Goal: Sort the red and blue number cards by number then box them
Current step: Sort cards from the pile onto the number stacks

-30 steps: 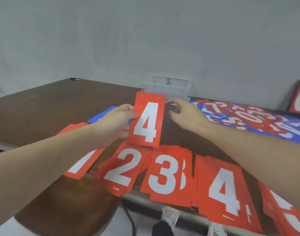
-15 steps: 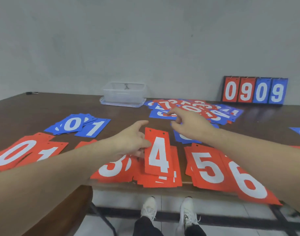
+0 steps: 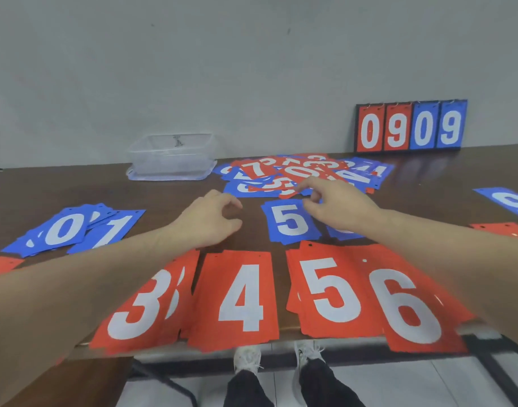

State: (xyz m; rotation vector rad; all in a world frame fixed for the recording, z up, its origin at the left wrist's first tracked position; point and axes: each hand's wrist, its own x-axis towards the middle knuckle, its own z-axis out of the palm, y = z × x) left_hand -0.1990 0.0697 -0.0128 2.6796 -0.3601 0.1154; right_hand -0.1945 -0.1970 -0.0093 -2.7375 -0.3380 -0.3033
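Four red card stacks, numbered 3 (image 3: pixel 140 304), 4 (image 3: pixel 237 298), 5 (image 3: pixel 331 289) and 6 (image 3: pixel 410 306), are laid flat in a row along the near table edge, their lower ends overhanging it. Blue stacks of 0 (image 3: pixel 61 229), 1 (image 3: pixel 111 227) and 5 (image 3: pixel 290 220) are set farther in. An unsorted heap of mixed cards (image 3: pixel 304 174) is seen beyond, beside a clear plastic box (image 3: pixel 172 158) standing on its lid. A scoreboard reading 0909 (image 3: pixel 410 127) is propped against the grey wall. The left hand (image 3: pixel 210 218) is held over bare dark wood (image 3: pixel 75 186), fingers loosely curled, nothing gripped. The right hand (image 3: pixel 337 204) is positioned at the heap's near edge, partly covering a blue card; whether anything is pinched cannot be told. The cards are thin, rectangular and punched along the top.
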